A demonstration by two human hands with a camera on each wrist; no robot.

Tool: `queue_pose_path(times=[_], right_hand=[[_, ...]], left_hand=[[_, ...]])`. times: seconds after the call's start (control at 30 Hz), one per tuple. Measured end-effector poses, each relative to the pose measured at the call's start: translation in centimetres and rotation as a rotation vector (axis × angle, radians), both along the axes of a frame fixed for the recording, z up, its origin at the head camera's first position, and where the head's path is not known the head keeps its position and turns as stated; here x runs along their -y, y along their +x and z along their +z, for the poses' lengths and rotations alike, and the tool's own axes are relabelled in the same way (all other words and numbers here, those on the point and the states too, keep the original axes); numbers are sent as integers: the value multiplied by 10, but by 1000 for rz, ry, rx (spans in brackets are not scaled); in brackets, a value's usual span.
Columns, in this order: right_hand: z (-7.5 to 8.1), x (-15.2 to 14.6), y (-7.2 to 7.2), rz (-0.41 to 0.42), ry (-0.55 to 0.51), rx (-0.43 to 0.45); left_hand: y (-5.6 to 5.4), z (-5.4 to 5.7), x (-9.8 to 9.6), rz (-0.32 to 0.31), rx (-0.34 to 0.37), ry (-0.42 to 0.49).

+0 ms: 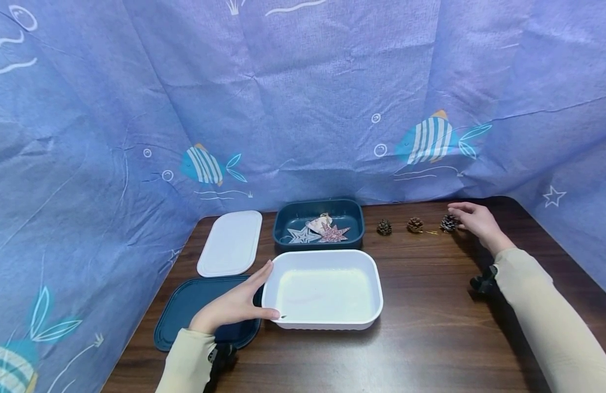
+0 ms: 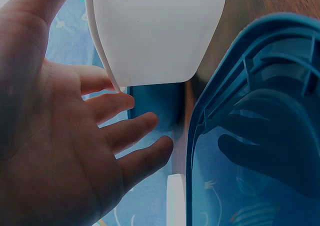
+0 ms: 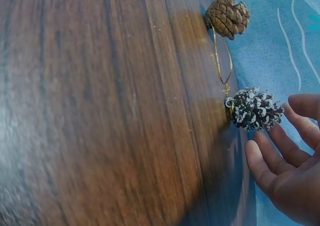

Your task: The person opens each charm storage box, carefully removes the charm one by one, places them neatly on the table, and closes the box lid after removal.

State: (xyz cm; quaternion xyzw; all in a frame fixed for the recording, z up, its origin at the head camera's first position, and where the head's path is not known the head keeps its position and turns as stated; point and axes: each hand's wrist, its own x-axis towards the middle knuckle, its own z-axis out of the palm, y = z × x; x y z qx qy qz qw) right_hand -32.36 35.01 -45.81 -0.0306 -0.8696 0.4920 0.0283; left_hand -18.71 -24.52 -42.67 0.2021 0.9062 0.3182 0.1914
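Note:
My left hand (image 1: 238,303) rests spread against the left end of a white rectangular box (image 1: 327,300), with the thumb at its front left corner and the index fingertip at its rim. In the left wrist view the other fingers lie loosely extended beneath the box's wall. Over at the right back of the table, my right hand (image 1: 478,222) reaches around a white-tipped pine cone (image 3: 257,109) with a gold cord. The fingertips are spread right at the cone's upper end. Beside it stand a brown pine cone (image 1: 414,224) and a darker one (image 1: 384,227).
Behind the white box is a dark blue box (image 1: 278,229) holding star ornaments (image 1: 334,233) and a pale ornament. A white lid (image 1: 230,244) and a dark blue lid (image 1: 185,311) lie at the left. A blue fish-print cloth (image 1: 303,109) hangs behind the wooden table (image 1: 430,327).

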Motion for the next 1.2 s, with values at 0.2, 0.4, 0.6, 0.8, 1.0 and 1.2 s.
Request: queue_pose_path(times=[0.2,0.4,0.6,0.8,1.0,1.2], right_hand=[[2,-3,3,-25,-36,-10],[7,-7,6,-42,-67,-36],[15,-8,5,-69,-16,-37],[26,-12,6,-97,-15,-65],[37,-14,8,-86,-24,-80],[51,-15,6,-97,-51,-112]], left_hand=[[0,0,0,-6,-3,-1],[-1,-1,0,-14,-35,-17],[-1,-1,1,-13,-35,-10],[1,-1,1,-15,-39,-11],[2,1,3,-21,-51,-12],[2,0,2,-21,-57,-12]])
